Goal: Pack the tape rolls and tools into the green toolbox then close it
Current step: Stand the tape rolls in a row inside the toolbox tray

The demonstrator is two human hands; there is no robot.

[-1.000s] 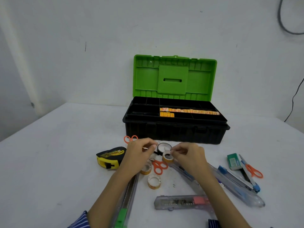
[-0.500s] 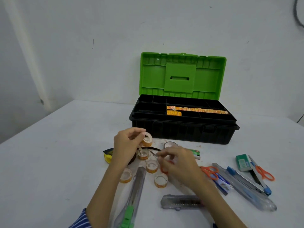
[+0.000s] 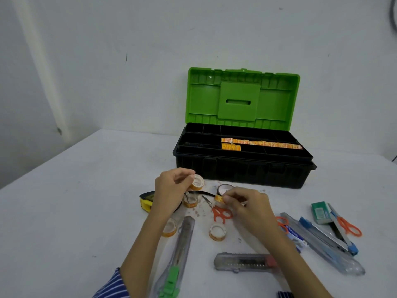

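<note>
Now — tape rolls [image 3: 196, 182] in both hands

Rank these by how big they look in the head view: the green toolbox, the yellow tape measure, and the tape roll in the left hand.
1. green toolbox
2. yellow tape measure, partly hidden
3. tape roll held by the left hand

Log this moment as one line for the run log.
left hand: holds tape roll | right hand: pinches small tape roll | toolbox: open | stage: picking up rolls
</note>
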